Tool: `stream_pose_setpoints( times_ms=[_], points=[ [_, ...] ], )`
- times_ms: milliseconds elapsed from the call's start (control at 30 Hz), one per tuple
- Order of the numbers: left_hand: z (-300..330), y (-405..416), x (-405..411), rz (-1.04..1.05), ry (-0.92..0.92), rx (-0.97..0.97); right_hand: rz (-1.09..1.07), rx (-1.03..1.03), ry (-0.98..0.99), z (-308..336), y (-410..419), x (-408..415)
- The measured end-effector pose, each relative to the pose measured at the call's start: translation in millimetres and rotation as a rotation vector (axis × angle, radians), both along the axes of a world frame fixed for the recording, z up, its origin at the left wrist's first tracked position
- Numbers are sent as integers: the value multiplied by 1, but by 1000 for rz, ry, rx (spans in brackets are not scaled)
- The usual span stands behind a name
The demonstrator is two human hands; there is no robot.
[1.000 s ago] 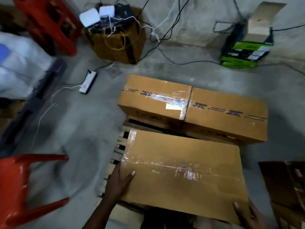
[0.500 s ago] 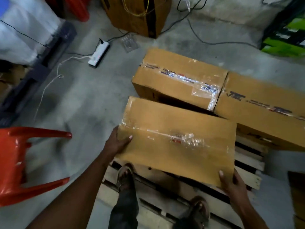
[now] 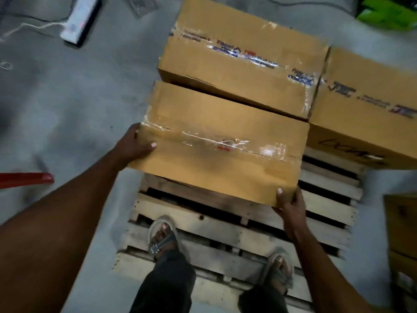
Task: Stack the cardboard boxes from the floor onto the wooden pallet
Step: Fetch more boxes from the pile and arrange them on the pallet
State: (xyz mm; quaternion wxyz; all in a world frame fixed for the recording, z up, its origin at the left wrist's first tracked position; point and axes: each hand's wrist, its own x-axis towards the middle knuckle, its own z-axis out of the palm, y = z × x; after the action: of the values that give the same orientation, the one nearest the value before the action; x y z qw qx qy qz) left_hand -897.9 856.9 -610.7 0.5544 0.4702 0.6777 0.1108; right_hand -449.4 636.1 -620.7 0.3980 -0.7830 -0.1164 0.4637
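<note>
Three boxes now crowd the wooden pallet (image 3: 225, 224): you've brought the third cardboard box (image 3: 221, 145) down against the far box (image 3: 241, 64), left hand (image 3: 135, 144) and right hand (image 3: 290, 205) still clamping its corners, ready for release.

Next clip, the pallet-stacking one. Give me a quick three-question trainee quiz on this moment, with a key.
1. True or false: both hands hold the near box.
2. Where does the right hand grip it? A) far right corner B) near right corner C) middle of the top
3. How many boxes already sit at the far side of the wooden pallet?

Key:
1. True; the left hand holds the left end, thumb on top.
2. B
3. Two: the far left box and the far right box, side by side.
</note>
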Motion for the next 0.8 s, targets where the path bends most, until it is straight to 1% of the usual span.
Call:
stream_pose_setpoints(
  times_ms=[100,200,333,467,667,800],
  points=[
    [-6,6,-4,33,16,55,-3,-23,23,6,6,-1],
    [-16,20,-13,41,25,122,43,-24,30,7,10,-10],
    [-21,39,-17,38,19,125,48,-39,8,6,19,-18],
    [-13,39,-4,50,47,136,40,-18,1,1,15,-18],
    [-13,32,3,-6,177,217,78,-37,1,-7,13,-10],
    [-6,25,14,-95,347,268,155,-67,-71,-7,12,-9]
  ],
)
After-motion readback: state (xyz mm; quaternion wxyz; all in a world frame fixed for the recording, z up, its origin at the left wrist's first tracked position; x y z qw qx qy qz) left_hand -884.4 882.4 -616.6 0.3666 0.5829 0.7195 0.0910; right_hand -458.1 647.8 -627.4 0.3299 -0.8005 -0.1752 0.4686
